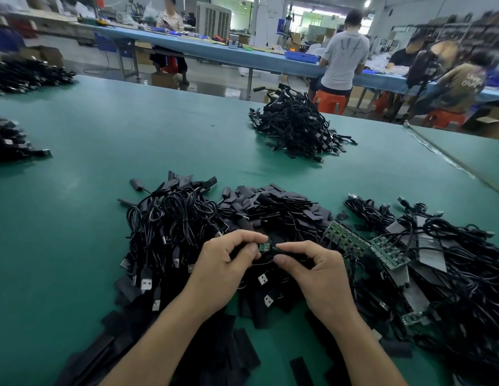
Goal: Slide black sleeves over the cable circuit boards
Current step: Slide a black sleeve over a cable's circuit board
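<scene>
1. Head view looks down on a green bench (pixel 103 149) covered with black cable parts, with both hands raised over the near middle heap.
2. Left hand (pixel 223 263) is curled, its thumb and forefinger pinching a small green circuit board (pixel 263 246) at the board's left end.
3. Right hand (pixel 312 271) is also curled, thumb and forefinger gripping a black piece (pixel 276 249) that touches the board's right end. Whether this is a sleeve or the cable's end I cannot tell.
4. Something dark also shows between the left fingers behind the board, too hidden to name.
5. Beneath and left of the hands lies a tangled cable pile (pixel 170 232), with several silver USB plugs (pixel 146 284) at its near edge.
6. Just beyond the hands sits a heap of flat black sleeves (pixel 276 204).
7. More loose sleeves (pixel 242 355) lie flat on the bench between and beside the forearms.
8. Right of the hands, green board strips (pixel 354 240) rest tilted against a second cable pile (pixel 451 260) mixed with grey sheets.
9. Farther off, right of centre, stands a separate far pile (pixel 293 129) of black cables.
10. More dark heaps (pixel 28 73) sit at the far left edge.
11. Past the bench, several people sit at a long blue bench (pixel 242 55).
</scene>
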{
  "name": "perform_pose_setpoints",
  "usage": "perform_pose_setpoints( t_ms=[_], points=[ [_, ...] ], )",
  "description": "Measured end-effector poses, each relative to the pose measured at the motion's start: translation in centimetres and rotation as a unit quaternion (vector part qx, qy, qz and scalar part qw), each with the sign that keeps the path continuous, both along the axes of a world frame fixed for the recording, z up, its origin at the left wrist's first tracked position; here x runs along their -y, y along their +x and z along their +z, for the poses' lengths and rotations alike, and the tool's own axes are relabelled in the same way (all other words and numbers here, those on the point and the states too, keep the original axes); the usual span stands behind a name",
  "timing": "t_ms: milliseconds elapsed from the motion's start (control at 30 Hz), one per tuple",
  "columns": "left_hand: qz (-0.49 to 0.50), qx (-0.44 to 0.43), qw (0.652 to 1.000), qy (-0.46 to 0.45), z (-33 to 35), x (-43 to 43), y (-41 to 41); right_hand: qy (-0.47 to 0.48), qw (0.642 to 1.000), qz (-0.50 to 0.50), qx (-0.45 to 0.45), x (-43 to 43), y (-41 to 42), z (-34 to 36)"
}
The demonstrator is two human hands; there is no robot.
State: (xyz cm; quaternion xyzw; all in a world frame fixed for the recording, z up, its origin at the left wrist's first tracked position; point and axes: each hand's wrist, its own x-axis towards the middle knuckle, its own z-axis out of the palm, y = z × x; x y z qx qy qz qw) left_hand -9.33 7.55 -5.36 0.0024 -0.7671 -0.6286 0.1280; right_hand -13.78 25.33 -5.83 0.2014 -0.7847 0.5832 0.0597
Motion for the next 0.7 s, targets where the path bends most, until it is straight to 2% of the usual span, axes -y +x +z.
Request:
perform_pose_setpoints(
  t_ms=[700],
  points=[
    [-0.007, 0.009, 1.0, -0.022, -0.48, 0.02, -0.17, 0.001, 1.0, 0.024, 0.0, -0.01, -0.26, -0.64]
  ],
)
